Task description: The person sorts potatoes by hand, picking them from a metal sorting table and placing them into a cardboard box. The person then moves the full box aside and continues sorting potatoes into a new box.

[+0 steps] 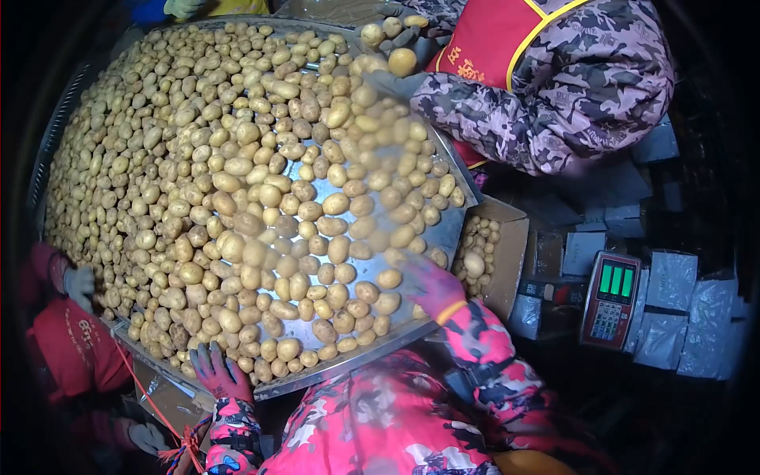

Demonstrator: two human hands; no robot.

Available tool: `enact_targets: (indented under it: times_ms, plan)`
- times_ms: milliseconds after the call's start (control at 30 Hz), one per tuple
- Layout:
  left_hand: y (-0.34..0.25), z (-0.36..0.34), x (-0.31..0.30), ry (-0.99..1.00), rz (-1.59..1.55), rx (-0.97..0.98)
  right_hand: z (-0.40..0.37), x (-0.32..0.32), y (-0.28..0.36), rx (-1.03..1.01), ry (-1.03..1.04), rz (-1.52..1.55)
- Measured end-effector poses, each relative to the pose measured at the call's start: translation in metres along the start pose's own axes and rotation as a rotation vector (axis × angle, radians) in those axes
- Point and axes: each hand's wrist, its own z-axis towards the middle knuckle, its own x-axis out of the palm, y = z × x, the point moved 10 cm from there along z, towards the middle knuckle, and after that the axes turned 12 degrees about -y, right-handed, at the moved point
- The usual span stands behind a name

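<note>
My left hand (220,374), in a pink and grey glove, lies at the front edge of the metal sorting table (340,352). Its fingers are spread against the nearest potatoes (229,321) and it grips nothing. Near the table's right front corner is my right hand (431,286), also gloved. Motion smears its fingers, so whether anything is in them cannot be made out. Potatoes cover most of the tabletop, thickest toward the left and back, with bare metal showing between them on the right.
A cardboard box (507,253) of potatoes stands off the table's right corner. A red scale (610,299) with green digits sits among wrapped packages (673,281). Across the table, a person in a red apron (487,43) handles potatoes. Another person's gloved hand (79,286) is at left.
</note>
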Motion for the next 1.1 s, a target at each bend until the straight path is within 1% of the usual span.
enact_targets:
  times_ms: [67, 133, 200, 267, 333, 367, 433, 467, 500, 533, 567, 667, 700, 733, 767, 867, 933, 1000, 1100]
  plan:
    - [0.0, -0.001, 0.001, -0.001, -0.002, -0.004, 0.019, 0.023, 0.017, -0.112, 0.091, -0.435]
    - [0.0, -0.002, -0.001, -0.005, -0.004, -0.004, 0.032, 0.051, 0.012, -0.13, 0.113, -0.601]
    - [-0.001, -0.001, 0.0, -0.011, -0.011, 0.005, 0.042, 0.07, 0.003, 0.022, 0.186, -0.565]
    - [0.002, -0.004, 0.0, -0.02, -0.012, 0.006, 0.042, 0.063, 0.006, 0.041, 0.176, -0.488]
    - [0.005, -0.004, 0.001, -0.028, -0.028, 0.004, 0.029, 0.021, 0.038, -0.083, 0.093, -0.372]
    - [0.003, -0.003, -0.001, -0.014, -0.029, -0.011, 0.02, -0.013, 0.049, -0.092, -0.074, -0.253]
    - [0.003, -0.003, -0.002, -0.014, -0.033, -0.024, -0.005, -0.084, 0.057, -0.092, -0.341, -0.062]
    - [0.003, -0.002, -0.003, -0.025, -0.035, -0.026, -0.018, -0.112, 0.047, -0.174, -0.494, -0.095]
    - [0.002, -0.001, -0.003, -0.034, -0.039, -0.027, -0.035, -0.123, -0.001, 0.001, -0.613, 0.077]
    - [0.002, -0.001, -0.004, -0.04, -0.044, -0.029, -0.051, -0.129, -0.043, 0.227, -0.61, 0.059]
    - [0.003, -0.001, -0.003, -0.039, -0.058, -0.036, -0.062, -0.128, -0.077, 0.477, -0.36, -0.271]
    - [0.004, -0.001, -0.004, -0.035, -0.073, -0.05, -0.04, -0.112, -0.065, 0.569, -0.036, -0.332]
    - [0.005, -0.002, -0.005, -0.027, -0.067, -0.054, -0.013, -0.106, -0.05, 0.345, -0.19, -0.328]
    - [0.006, -0.001, -0.005, -0.018, -0.062, -0.054, 0.02, -0.102, -0.012, 0.222, -0.237, -0.283]
    - [0.004, 0.001, -0.004, -0.01, -0.063, -0.053, 0.053, -0.092, 0.006, 0.139, -0.242, -0.316]
    - [0.004, 0.002, -0.004, 0.039, -0.063, -0.112, 0.15, -0.075, 0.039, 0.182, -0.196, -0.11]
    - [0.003, 0.006, -0.004, 0.013, -0.053, -0.083, 0.202, -0.064, 0.048, 0.145, -0.135, -0.124]
    - [0.003, 0.005, -0.004, -0.021, -0.053, -0.056, 0.248, -0.036, 0.052, 0.003, -0.037, -0.272]
    - [0.004, 0.006, -0.004, 0.019, -0.04, -0.087, 0.281, -0.015, 0.053, -0.105, 0.121, -0.435]
